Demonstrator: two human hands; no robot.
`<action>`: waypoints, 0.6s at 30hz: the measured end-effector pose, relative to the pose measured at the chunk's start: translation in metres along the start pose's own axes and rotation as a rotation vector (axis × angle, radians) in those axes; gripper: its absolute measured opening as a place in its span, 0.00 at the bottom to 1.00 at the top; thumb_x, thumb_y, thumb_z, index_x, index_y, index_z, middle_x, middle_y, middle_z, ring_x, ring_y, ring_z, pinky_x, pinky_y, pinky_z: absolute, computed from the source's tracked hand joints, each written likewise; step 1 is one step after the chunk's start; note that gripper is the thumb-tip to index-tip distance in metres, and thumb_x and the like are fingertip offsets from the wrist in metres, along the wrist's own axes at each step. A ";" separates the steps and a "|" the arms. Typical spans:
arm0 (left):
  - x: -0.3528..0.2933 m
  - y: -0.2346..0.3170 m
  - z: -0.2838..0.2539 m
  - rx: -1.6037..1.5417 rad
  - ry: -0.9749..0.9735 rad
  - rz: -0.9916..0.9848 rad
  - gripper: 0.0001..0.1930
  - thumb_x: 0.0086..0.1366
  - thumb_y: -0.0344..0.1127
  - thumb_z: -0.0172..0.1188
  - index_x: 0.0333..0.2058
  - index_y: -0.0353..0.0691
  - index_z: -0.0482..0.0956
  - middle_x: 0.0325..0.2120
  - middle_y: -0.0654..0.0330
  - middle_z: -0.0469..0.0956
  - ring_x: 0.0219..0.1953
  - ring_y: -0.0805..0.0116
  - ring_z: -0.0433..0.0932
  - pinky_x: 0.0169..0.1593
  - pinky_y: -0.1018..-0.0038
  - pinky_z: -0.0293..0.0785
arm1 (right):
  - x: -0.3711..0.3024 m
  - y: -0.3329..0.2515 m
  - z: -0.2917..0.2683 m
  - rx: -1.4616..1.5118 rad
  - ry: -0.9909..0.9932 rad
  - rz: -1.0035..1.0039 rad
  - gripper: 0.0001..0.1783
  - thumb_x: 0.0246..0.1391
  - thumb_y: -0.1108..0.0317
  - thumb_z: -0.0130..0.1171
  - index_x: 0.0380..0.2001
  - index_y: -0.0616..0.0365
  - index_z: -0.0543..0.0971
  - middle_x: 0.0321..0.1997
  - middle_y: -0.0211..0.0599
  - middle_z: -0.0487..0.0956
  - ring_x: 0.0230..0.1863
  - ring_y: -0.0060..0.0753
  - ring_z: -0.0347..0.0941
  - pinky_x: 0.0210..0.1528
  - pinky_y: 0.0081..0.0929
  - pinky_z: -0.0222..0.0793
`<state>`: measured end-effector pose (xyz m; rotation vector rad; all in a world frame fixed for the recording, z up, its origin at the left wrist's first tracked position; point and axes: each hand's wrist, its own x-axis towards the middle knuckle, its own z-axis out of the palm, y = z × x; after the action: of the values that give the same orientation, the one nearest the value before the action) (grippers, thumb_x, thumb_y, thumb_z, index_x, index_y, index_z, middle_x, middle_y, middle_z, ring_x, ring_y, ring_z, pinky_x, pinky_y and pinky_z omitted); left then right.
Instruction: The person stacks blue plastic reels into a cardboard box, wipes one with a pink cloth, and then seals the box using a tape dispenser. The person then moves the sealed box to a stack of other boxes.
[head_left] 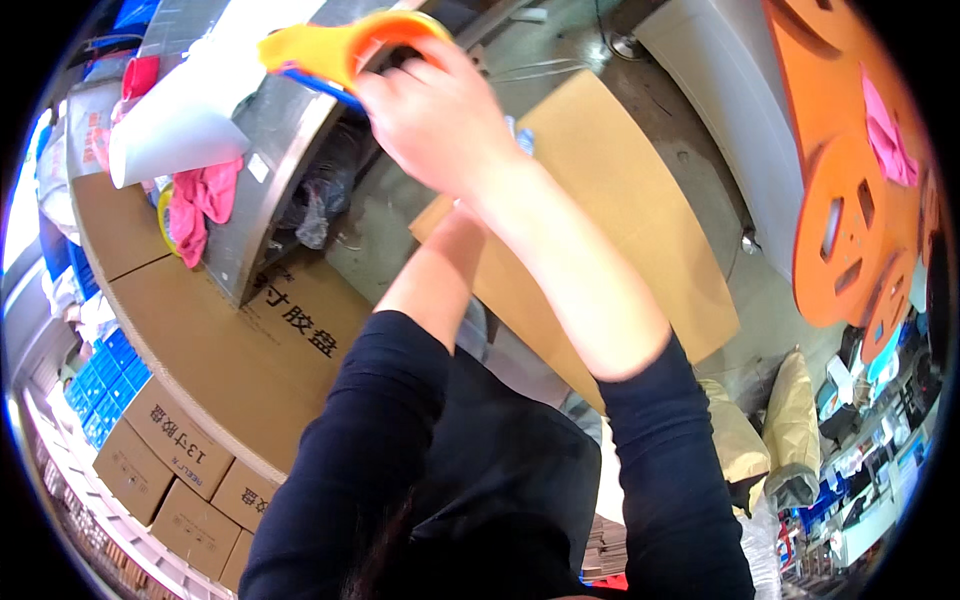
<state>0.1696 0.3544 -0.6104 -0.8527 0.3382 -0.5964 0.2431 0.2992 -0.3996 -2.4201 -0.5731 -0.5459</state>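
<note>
My right hand (440,120) is raised at the top centre, blurred by motion. Its fingers curl through the ring of what looks like a yellow-orange tape dispenser (310,52) with a blue edge beneath. My left forearm (432,275) runs up behind the right wrist, which hides my left hand and its fingers. A large tan cardboard piece (630,200) lies past and below my right forearm; I cannot tell whether it is a box or a sheet. Small bluish clear items (525,140) show beside the right wrist.
On the left is a metal-edged table (262,185) with a white sheet (180,130) and a pink cloth (205,205). Printed cartons (190,430) stack below it. Orange slotted discs (845,230) stand at right, beside a grey panel (730,110). Tan sacks (793,420) stand lower right.
</note>
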 end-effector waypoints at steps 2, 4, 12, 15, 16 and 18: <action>-0.008 0.019 -0.006 -1.034 -0.134 -0.066 0.30 0.67 0.55 0.41 0.56 0.37 0.68 0.51 0.44 0.73 0.50 0.46 0.73 0.58 0.58 0.65 | 0.042 -0.002 0.039 -0.199 -0.083 -0.081 0.11 0.47 0.66 0.58 0.36 0.54 0.75 0.33 0.32 0.80 0.45 0.34 0.75 0.61 0.37 0.57; 0.019 -0.009 0.015 -2.175 -0.542 0.023 0.31 0.68 0.56 0.38 0.56 0.36 0.68 0.51 0.43 0.72 0.52 0.44 0.72 0.58 0.57 0.65 | 0.033 0.002 0.033 0.053 0.173 0.062 0.18 0.46 0.67 0.60 0.43 0.52 0.74 0.46 0.32 0.78 0.56 0.35 0.69 0.63 0.43 0.55; 0.032 -0.046 0.050 -2.696 -0.950 0.188 0.28 0.68 0.57 0.37 0.51 0.43 0.74 0.44 0.52 0.78 0.48 0.50 0.75 0.52 0.61 0.70 | -0.422 -0.022 -0.119 -0.699 -0.131 1.596 0.45 0.54 0.52 0.58 0.67 0.60 0.49 0.67 0.57 0.55 0.68 0.59 0.47 0.66 0.52 0.47; 0.026 -0.038 0.047 -2.647 -0.820 0.056 0.27 0.68 0.56 0.35 0.47 0.45 0.77 0.43 0.49 0.78 0.46 0.47 0.75 0.53 0.61 0.70 | -0.456 -0.038 -0.114 -0.370 0.367 2.016 0.47 0.55 0.42 0.51 0.67 0.60 0.48 0.64 0.60 0.58 0.61 0.62 0.58 0.61 0.53 0.56; 0.021 -0.029 0.046 -2.681 -0.762 0.005 0.29 0.69 0.56 0.33 0.42 0.42 0.79 0.41 0.47 0.78 0.46 0.45 0.75 0.52 0.60 0.70 | -0.464 -0.037 -0.108 -0.436 0.311 2.048 0.47 0.56 0.40 0.49 0.67 0.60 0.47 0.63 0.61 0.59 0.60 0.63 0.60 0.59 0.53 0.57; 0.023 -0.043 0.059 -2.615 -0.879 0.062 0.34 0.69 0.58 0.28 0.38 0.37 0.79 0.39 0.43 0.77 0.44 0.43 0.74 0.51 0.59 0.69 | -0.477 -0.038 -0.099 -0.577 0.177 2.111 0.48 0.56 0.37 0.44 0.68 0.60 0.46 0.62 0.62 0.61 0.56 0.63 0.64 0.57 0.54 0.60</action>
<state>0.2020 0.3542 -0.5413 -3.3526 0.1264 0.8462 -0.1934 0.1370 -0.5470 -1.9145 2.1974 0.1240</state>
